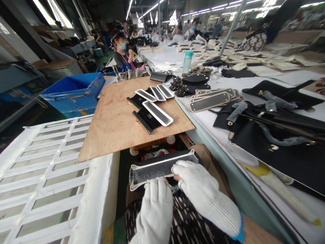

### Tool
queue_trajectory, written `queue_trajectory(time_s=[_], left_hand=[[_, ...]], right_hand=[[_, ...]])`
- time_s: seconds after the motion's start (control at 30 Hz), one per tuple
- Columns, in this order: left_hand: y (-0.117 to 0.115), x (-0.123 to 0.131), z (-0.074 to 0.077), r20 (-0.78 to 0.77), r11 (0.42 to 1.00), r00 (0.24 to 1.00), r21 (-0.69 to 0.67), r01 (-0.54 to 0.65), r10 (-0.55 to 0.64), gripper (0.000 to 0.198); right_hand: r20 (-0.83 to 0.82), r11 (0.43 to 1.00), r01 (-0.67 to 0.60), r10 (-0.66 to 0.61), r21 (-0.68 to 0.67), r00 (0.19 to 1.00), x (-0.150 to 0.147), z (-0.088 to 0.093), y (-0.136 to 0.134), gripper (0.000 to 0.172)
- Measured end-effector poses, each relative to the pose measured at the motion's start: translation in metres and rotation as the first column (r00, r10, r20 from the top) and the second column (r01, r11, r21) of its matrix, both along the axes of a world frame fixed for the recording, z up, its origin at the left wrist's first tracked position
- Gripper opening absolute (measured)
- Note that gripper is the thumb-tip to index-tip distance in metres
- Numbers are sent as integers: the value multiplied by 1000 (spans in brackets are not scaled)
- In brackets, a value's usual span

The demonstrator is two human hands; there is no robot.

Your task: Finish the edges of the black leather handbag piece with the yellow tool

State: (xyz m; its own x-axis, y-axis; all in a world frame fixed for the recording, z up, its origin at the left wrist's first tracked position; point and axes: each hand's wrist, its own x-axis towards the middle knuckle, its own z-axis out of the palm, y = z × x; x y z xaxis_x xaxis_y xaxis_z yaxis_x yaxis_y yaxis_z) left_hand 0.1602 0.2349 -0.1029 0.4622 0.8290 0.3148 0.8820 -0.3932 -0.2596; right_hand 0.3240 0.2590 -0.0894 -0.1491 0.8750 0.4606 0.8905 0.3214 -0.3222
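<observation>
Both my hands wear white knitted gloves. My left hand (155, 206) grips the near edge of a long black strip with a white border and grey middle (159, 167), held over my lap. My right hand (200, 189) is closed on the same strip's near right part, fingers curled over its edge. On the plywood board (114, 125) in front lie three similar white-bordered strips (154, 94) and a larger one (157, 113) on top of black leather pieces (144, 120).
A white slatted rack (45, 179) stands at my left. A blue crate (76, 91) sits behind the board. The long table on the right holds gold-edged strips (210, 100), black bag parts (279, 135) and a teal bottle (187, 62). A seated person (123, 56) is beyond.
</observation>
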Motion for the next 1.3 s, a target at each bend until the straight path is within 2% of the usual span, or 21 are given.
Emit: queue_trajectory(time_s=[0.07,0.13,0.23,0.27,0.33,0.43,0.5,0.6,0.77,0.97,1.13,1.3], left_hand=[[2,4,-2,21,1000,1000,5,19,-19,29],[5,8,0,24,999,999,4,38,-38,24],[7,12,5,-1,999,999,10,41,-41,19],[8,13,6,-13,1000,999,7,30,-30,17],[8,16,6,-27,1000,1000,9,5,-5,16],[7,20,0,6,999,1000,43,3,-4,26],[5,21,-7,62,997,998,73,-6,1,32],[2,20,-17,137,998,990,63,-30,21,34],[-3,11,-24,134,999,991,37,10,-15,39],[-2,8,-30,150,992,986,112,55,-71,34],[1,10,-27,205,992,974,99,81,-100,32],[5,7,-30,142,978,978,165,128,-152,30]], right_hand=[[-18,999,0,-1,-39,1000,-1,3,4,22],[12,989,-8,10,-149,1000,-4,8,9,12],[91,967,33,-10,-254,996,-6,19,13,16],[112,971,58,-33,-230,993,-7,22,11,17],[127,994,68,-57,-84,990,-8,25,3,15],[92,982,-35,18,186,996,-10,18,-15,14],[89,962,-92,72,257,993,-11,9,-24,20],[144,957,-128,92,261,985,-11,-8,-30,28],[189,953,-132,81,274,979,-10,-23,-33,36],[221,949,-148,87,277,971,-6,-28,-36,37],[247,949,-163,95,271,964,-3,-29,-35,40],[284,947,-174,95,269,954,1,-32,-34,40]])
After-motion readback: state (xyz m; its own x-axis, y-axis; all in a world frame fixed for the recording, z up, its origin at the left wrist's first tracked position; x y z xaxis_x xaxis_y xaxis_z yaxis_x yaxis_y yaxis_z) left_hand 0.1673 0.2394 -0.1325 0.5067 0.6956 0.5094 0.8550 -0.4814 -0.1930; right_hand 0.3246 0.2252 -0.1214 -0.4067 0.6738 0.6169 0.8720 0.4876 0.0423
